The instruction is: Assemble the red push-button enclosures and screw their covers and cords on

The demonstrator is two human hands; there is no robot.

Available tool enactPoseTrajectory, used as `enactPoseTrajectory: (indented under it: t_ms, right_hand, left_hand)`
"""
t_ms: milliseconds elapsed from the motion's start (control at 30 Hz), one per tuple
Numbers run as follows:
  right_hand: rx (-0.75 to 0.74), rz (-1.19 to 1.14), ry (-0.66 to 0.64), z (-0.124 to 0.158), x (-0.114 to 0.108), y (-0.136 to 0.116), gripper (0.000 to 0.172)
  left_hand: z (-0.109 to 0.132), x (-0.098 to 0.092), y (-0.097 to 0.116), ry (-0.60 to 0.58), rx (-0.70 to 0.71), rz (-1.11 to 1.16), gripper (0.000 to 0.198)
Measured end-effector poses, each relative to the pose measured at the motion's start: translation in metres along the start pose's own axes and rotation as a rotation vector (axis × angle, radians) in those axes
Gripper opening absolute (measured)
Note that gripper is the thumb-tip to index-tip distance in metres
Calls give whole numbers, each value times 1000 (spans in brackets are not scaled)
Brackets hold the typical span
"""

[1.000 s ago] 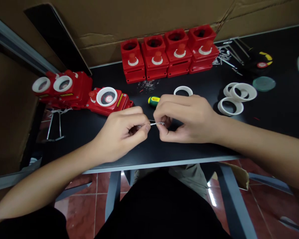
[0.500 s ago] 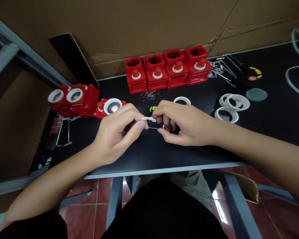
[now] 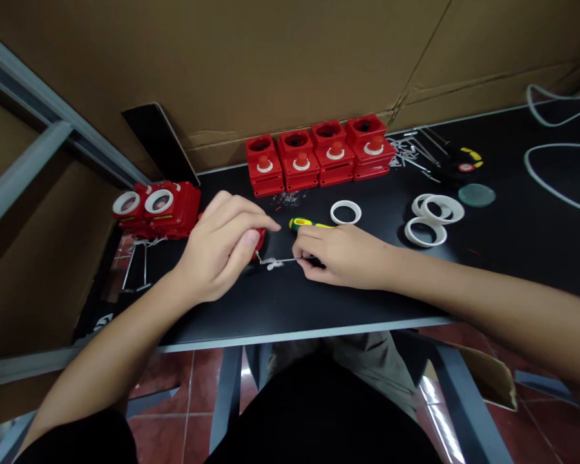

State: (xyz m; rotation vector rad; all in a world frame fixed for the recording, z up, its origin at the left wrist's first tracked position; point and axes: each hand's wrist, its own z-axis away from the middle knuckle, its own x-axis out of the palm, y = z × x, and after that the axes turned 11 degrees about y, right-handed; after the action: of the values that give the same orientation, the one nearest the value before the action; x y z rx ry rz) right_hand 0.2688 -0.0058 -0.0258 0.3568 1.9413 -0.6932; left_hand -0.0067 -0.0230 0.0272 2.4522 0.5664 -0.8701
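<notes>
My right hand (image 3: pixel 331 254) is closed in a pinch on a thin metal rod (image 3: pixel 286 260), which points left and has a bent tip. Around the rod near that tip is a small crumpled white piece (image 3: pixel 273 264). My left hand (image 3: pixel 225 248) curls over a red housing (image 3: pixel 260 238), thumb and index finger at its near right side; most of the housing is hidden under the hand. The rod's bent tip is at the housing's near right corner; whether it touches I cannot tell. Behind my right hand lies a green and yellow screwdriver handle (image 3: pixel 302 223).
Several red housings with red knobs (image 3: pixel 302 161) stand along the cardboard wall. More red housings with white rings (image 3: pixel 171 209) are at the left. A white ring (image 3: pixel 346 212) lies behind my right hand, other rings (image 3: pixel 425 232) and a clear disc (image 3: pixel 477 195) farther right. Loose tools (image 3: pixel 430 151) lie at the back.
My hands have come apart and lowered. The left hand has let go of the white piece and moved onto the red housing. The white piece now hangs on the rod.
</notes>
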Motion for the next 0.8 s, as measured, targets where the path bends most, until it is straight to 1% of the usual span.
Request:
enactPoseTrajectory:
  t_ms: [67, 133, 200, 333, 400, 467, 533, 633, 733, 800]
  right_hand:
    - [-1, -50, 28, 0, -1, 1, 12]
    - [-3, -100, 71, 0, -4, 4, 7]
    - [-8, -148, 142, -1, -7, 6, 2]
    - [-11, -221, 347, -3, -17, 12, 4]
    - [-37, -244, 445, -3, -21, 13, 5]
    - [-78, -253, 511, -4, -23, 12, 7]
    - [-96, -256, 529, -3, -22, 11, 9]
    - [-81, -257, 506, -3, -21, 10, 9]
    - [-84, -255, 522, -3, -21, 11, 9]
    - [-83, -262, 533, -2, -21, 12, 9]
  left_hand:
    - [-2, -2, -7, -35, -12, -87, 35]
    - [-4, -2, -15, -100, -44, -150, 33]
    - [-5, 0, -20, -154, -79, -179, 31]
    - [-4, 4, -25, -185, -112, -184, 31]
    - [-3, 5, -26, -197, -115, -191, 30]
    - [-3, 6, -27, -215, -113, -207, 30]
    - [-3, 5, -28, -229, -108, -222, 30]
    - [-3, 4, -28, -234, -88, -224, 27]
    - [-3, 1, -25, -240, -3, -236, 23]
    - [-2, -2, -20, -243, 62, -310, 30]
